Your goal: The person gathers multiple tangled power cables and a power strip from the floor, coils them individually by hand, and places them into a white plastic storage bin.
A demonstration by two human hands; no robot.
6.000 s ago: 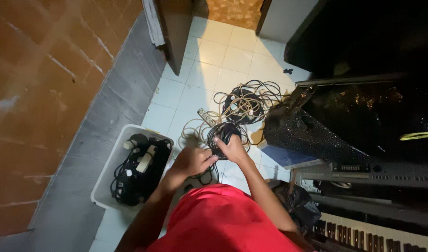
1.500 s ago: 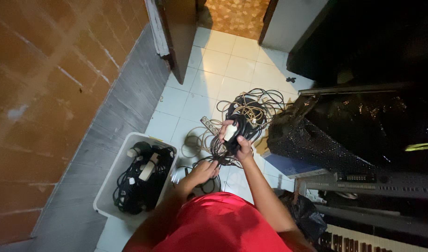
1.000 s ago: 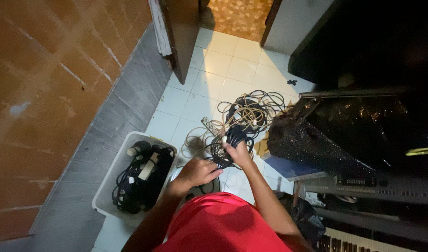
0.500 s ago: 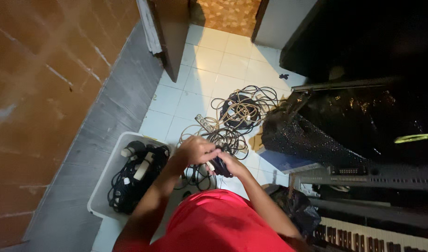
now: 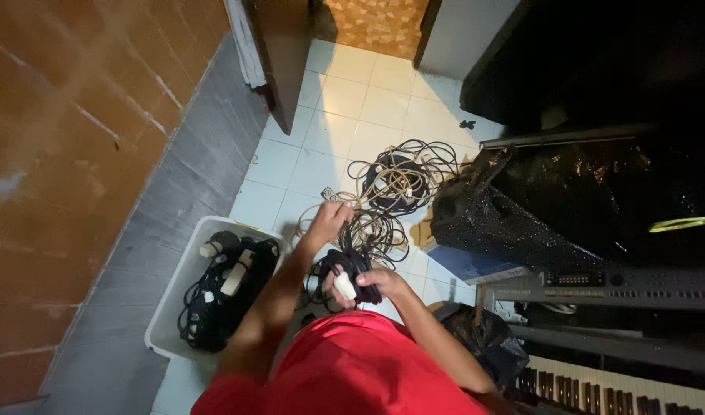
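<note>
Now a black cable bundle (image 5: 351, 275) is clamped in the right hand (image 5: 381, 283).
Beyond it, the outstretched left hand (image 5: 328, 220) is pinched on a trailing cable (image 5: 368, 230).

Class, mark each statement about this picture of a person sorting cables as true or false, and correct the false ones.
1. The right hand holds a coiled black cable bundle with a white plug. True.
2. The white bin on the floor holds only folded clothes. False: it holds dark cables and plugs.
3. The left hand reaches out to the loose cables on the tiled floor. True.
4. The keyboard stands to the left of the person, by the brick wall. False: it is on the right, under the dark shiny cover.
5. The person wears a blue shirt. False: the shirt is red.
</note>
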